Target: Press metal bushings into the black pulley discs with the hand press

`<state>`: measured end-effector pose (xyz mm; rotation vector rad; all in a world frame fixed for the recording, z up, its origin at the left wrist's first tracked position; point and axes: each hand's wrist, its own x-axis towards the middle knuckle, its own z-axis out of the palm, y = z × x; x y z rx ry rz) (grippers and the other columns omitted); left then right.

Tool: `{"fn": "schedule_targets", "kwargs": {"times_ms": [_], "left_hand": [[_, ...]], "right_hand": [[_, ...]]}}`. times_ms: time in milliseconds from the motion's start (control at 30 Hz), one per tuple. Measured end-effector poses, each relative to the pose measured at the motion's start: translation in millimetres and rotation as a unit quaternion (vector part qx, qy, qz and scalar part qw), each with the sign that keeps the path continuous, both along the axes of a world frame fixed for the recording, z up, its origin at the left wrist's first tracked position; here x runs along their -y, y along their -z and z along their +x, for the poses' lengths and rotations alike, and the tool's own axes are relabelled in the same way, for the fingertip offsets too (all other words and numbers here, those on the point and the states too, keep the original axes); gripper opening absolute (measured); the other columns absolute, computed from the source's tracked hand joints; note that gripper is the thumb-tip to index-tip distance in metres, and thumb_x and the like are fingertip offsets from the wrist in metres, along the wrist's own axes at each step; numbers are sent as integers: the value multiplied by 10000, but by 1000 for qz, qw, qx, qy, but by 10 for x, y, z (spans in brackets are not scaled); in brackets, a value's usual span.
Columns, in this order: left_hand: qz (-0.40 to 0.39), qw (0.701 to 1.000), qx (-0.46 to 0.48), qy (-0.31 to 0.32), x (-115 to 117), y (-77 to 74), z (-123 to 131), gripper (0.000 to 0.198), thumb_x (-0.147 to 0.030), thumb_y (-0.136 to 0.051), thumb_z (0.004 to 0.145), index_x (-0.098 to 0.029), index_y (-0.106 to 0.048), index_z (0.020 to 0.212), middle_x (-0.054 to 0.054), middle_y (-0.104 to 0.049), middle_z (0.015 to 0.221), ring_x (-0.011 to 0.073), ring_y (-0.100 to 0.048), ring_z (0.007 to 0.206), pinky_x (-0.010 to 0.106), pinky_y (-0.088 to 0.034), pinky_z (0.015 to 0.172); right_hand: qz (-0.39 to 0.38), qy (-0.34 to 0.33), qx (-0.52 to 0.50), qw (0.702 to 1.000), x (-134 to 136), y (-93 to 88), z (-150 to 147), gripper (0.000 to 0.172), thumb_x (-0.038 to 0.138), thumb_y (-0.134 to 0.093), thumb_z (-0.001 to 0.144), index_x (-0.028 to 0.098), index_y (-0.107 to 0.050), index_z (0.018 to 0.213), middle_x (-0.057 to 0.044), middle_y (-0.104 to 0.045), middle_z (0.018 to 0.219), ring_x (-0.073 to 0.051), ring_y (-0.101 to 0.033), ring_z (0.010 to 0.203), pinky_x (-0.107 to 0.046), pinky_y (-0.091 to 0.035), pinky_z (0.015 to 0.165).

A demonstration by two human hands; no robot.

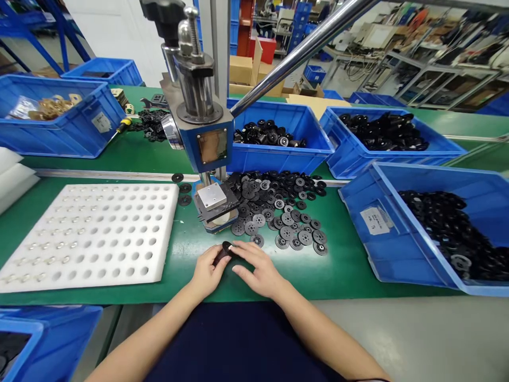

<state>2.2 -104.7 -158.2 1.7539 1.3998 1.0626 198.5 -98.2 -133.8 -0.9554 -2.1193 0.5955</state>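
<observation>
My left hand [207, 271] is closed round a black round plastic part with a flange [226, 247], held just above the green bench in front of the press. Beside it, my right hand [260, 269] has its fingers stretched out, with the fingertips at the part's top and the thumb apart. The press [207, 151] stands behind both hands, a metal block [212, 196] under its ram. Black discs with holes [286, 232] lie in a loose heap to the right of the press base.
On the left lies a white foam tray [167, 244], partly filled with small clear pieces. Blue bins of black parts stand behind [278, 157] and to the right [358, 239]. The press's long lever [302, 50] slants overhead. A screwdriver [121, 127] leans near the left bin.
</observation>
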Motion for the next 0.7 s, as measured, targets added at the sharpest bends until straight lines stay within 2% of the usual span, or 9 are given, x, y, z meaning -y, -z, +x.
{"fn": "schedule_targets", "kwargs": {"times_ms": [100,200,267,333,500,600,700], "left_hand": [[-12,1000,1,-20,-6,23,-3,248,-400,-559,904,-183,-660,968,50,-686,788,185,-600,677,301,-495,667],[-28,999,15,-23,-9,52,-4,247,-411,-560,903,-183,-642,949,31,-653,739,171,-573,645,287,-472,642],[-38,999,31,-24,-13,71,-2,239,-411,-562,902,-187,-632,946,26,-648,740,169,-578,658,284,-470,651],[-46,998,43,-30,-20,88,1,236,-414,-569,898,-189,-625,940,22,-645,737,172,-589,677,285,-473,665],[-48,997,54,-39,-35,112,2,203,-376,-591,879,-185,-624,941,19,-645,730,173,-601,682,285,-482,673],[-43,997,51,-44,-36,114,-1,172,-336,-600,872,-182,-630,943,15,-650,733,163,-595,667,278,-479,674],[-41,997,51,-49,-32,105,-1,155,-316,-612,863,-182,-637,936,14,-656,735,159,-597,667,272,-479,675]], "right_hand": [[36,118,18,992,-226,41,202,365,407,-556,936,281,-643,1267,-97,-667,1271,-280,-602,1188,-496,-485,1013],[36,278,76,957,-587,132,517,356,403,-521,935,251,-661,1225,-127,-648,1289,-325,-544,1218,-558,-437,1010],[21,348,115,930,-837,210,712,378,363,-489,935,200,-643,1240,-158,-616,1332,-350,-502,1246,-586,-406,1001],[8,368,139,919,-1053,282,847,389,309,-485,921,159,-627,1251,-176,-605,1347,-361,-483,1255,-589,-385,992],[8,351,149,925,-1354,331,957,317,256,-510,891,168,-676,1146,-153,-686,1221,-337,-528,1174,-557,-363,984],[15,348,145,926,-1337,291,970,325,320,-501,917,153,-677,1132,-173,-698,1163,-338,-542,1127,-550,-370,968],[21,339,135,931,-1094,300,911,411,418,-489,941,146,-640,1210,-180,-690,1147,-335,-544,1120,-538,-397,967]]}}
